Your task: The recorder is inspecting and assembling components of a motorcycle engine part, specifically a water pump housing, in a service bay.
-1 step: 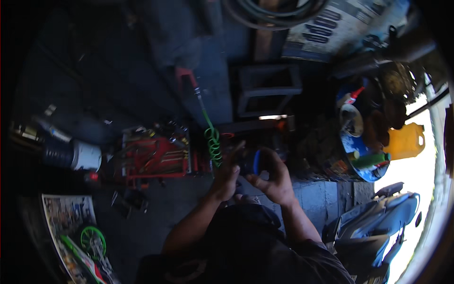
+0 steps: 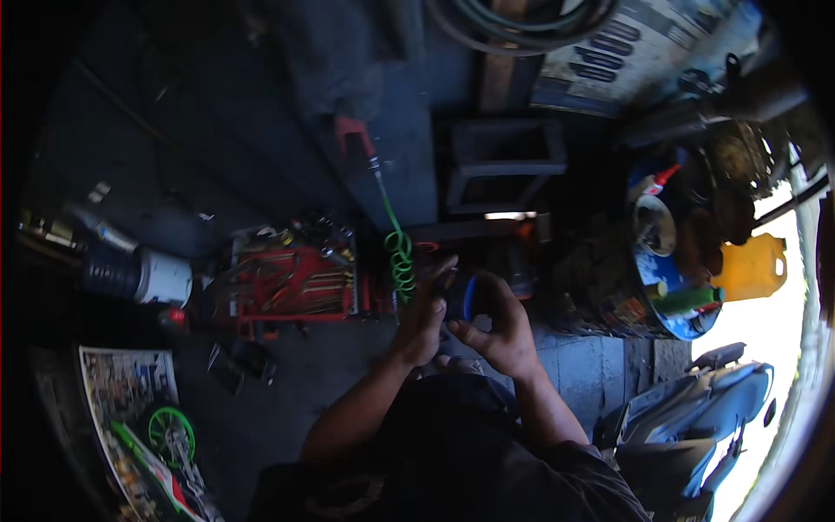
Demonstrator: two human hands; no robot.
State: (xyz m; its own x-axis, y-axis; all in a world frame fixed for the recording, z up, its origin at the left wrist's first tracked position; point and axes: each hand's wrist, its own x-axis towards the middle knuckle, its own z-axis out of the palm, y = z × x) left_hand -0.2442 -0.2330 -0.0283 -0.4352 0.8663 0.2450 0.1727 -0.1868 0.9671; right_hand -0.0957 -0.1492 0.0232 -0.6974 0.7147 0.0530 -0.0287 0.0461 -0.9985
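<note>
In front of my body, a dark round thing with a bright blue rim (image 2: 469, 298) is between my hands; its kind is too dim to make out. My right hand (image 2: 507, 335) curls round its right side, thumb along the near edge. Against the left side rests my left hand (image 2: 421, 329), its thumb bent in and its fingers reaching up along the thing. Part of the thing is hidden by the fingers. Just beyond my left hand, a coiled green air hose (image 2: 400, 265) hangs down from a red handle (image 2: 352, 135).
A red tool tray (image 2: 291, 287) full of tools stands to the left. On the right is a blue drum (image 2: 687, 326) topped with bottles and containers, near a yellow jug (image 2: 753, 265). A motorcycle (image 2: 696, 409) stands at the lower right; a dark metal frame (image 2: 507, 165) is ahead.
The surroundings have shifted slightly to the right in view. My left hand sits a little closer against the dark round thing; my right hand keeps its hold.
</note>
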